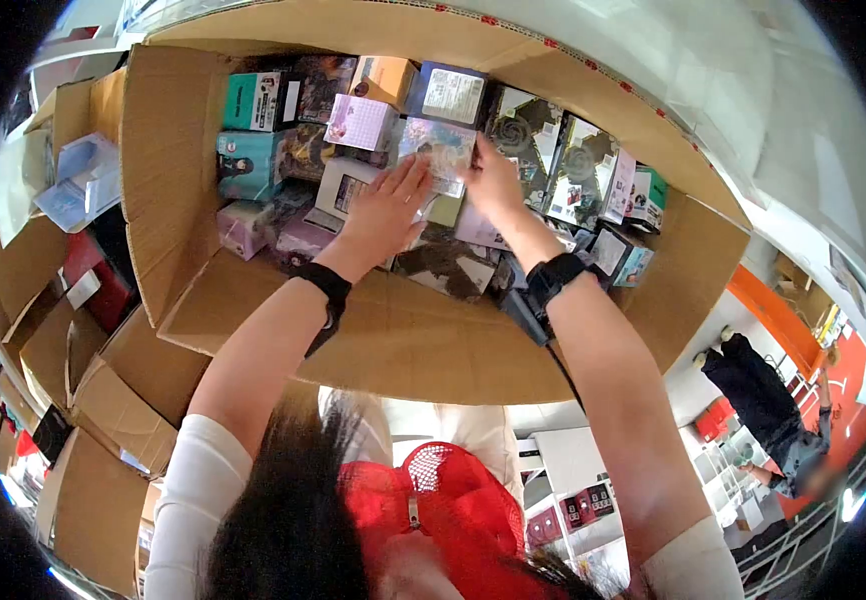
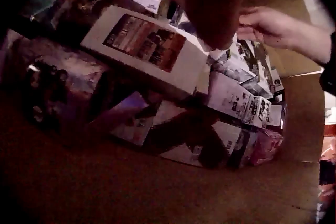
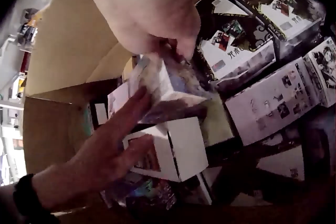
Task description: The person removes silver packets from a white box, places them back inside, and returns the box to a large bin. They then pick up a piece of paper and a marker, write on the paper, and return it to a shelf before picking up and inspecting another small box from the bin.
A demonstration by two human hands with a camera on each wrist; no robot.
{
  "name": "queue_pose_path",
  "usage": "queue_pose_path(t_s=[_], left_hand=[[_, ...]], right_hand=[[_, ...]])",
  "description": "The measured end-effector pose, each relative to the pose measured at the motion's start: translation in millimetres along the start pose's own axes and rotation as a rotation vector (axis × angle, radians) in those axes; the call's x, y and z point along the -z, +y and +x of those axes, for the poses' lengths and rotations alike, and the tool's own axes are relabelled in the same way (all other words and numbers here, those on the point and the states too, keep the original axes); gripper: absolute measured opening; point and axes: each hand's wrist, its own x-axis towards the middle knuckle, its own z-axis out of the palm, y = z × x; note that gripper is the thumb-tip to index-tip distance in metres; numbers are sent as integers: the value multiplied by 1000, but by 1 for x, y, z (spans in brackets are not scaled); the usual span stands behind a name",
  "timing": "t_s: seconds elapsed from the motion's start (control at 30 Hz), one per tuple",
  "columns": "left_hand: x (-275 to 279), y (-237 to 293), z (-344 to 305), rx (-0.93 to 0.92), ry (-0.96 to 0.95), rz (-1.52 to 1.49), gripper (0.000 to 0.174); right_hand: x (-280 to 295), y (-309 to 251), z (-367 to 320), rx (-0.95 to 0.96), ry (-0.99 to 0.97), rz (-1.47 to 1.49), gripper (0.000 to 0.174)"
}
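A small pale, glossy printed box [image 1: 440, 138] sits among packed boxes inside a large cardboard carton. My right hand [image 1: 495, 183] grips its right side; in the right wrist view, the curled fingers hold the upper end of that box [image 3: 167, 85]. My left hand [image 1: 383, 215] lies over the near left of it with fingers extended, and the fingertips touch its side in the right wrist view. Below the left hand is a white box with a picture panel [image 2: 144, 43]. Dark patterned boxes [image 1: 523, 128] stand beyond the right hand.
The cardboard carton [image 1: 393, 345] surrounds both hands, its near flap toward my body. Teal boxes [image 1: 248, 165] and a lilac box [image 1: 361, 122] fill its left part. A black device with a cable [image 1: 525, 316] hangs at the near edge. Another person [image 1: 768, 400] is at far right.
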Motion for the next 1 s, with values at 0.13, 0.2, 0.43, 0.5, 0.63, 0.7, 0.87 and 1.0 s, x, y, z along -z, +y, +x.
queue_pose_path(t_s=[0.13,0.2,0.43,0.5,0.63,0.7,0.87,1.0], left_hand=[[-13,10,4,38,86,-11,63],[-11,10,10,45,31,31,60],[10,-6,0,157,96,64,46],[-2,-13,-7,140,86,76,46],[-21,-19,-6,114,45,44,52],[-25,-18,-5,104,29,32,54],[-4,3,13,241,-211,84,58],[-1,4,18,248,-321,101,58]], right_hand=[[-16,6,-11,-56,12,4,64],[-19,9,-4,4,45,-8,63],[-35,-31,-17,-25,36,2,57],[-38,-33,-16,-87,9,11,61],[-52,-9,-1,-193,-92,137,69],[-56,-6,-3,-235,-87,90,73],[-63,14,10,-185,-34,121,59],[-55,5,5,-190,1,82,39]])
